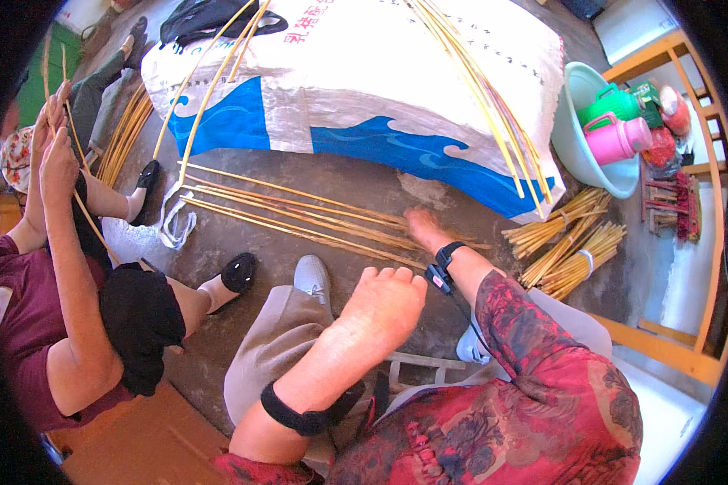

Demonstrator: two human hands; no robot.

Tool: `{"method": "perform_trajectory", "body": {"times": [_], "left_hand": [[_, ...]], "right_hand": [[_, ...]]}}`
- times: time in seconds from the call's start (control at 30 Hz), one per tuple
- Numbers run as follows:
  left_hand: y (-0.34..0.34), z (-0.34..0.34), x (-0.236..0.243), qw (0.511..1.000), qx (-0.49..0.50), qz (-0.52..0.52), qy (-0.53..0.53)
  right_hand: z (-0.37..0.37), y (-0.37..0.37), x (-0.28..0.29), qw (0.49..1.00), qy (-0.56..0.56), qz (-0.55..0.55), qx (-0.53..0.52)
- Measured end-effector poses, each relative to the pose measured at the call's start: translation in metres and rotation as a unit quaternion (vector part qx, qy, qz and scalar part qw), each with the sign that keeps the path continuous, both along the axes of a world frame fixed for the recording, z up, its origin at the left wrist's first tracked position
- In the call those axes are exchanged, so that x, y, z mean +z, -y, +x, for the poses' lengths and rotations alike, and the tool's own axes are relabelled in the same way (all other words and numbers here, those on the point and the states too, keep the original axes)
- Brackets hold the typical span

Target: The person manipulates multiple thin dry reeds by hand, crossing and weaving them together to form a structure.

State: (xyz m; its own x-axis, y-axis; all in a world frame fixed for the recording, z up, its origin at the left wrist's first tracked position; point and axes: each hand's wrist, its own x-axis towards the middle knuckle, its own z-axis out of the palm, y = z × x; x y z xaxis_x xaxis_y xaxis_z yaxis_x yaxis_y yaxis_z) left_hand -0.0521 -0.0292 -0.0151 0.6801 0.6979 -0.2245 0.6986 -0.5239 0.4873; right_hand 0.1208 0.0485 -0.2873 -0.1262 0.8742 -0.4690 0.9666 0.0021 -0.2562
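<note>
My right hand [425, 229] reaches down to the floor and closes around the right-hand ends of several long, thin yellowish sticks [299, 208]. These sticks lie roughly side by side, their left ends by a white strip of cloth [172, 222]. Nearer to me, my left hand [384, 311] is held up as a fist, back of the hand uppermost. Its fingers curl under, so whatever may be in them is hidden. Several more sticks [481, 89] lie across the right part of a white and blue woven sack [364, 97].
Tied stick bundles [582, 263] lie at the right, below a pale green basin [578, 121] with a pink thermos [619, 139]. A wooden frame [655, 343] borders the right. At the left a seated person [57, 323] holds a thin stick; more sticks [125, 133] lie behind.
</note>
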Motion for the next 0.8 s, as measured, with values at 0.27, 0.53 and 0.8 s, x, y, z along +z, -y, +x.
{"method": "perform_trajectory", "body": {"times": [0.27,0.53,0.8], "left_hand": [[0.006,0.003,0.003,1.0,-0.002,-0.023,-0.011],[0.007,0.008,0.006,1.0,0.0,-0.013,0.002],[0.009,0.013,-0.002,1.0,-0.006,-0.003,-0.002]], "right_hand": [[-0.018,-0.002,0.006,0.997,0.044,-0.008,0.055],[-0.012,0.0,0.002,0.992,0.077,-0.02,0.099],[0.004,-0.004,0.078,0.992,-0.083,0.03,0.091]]}}
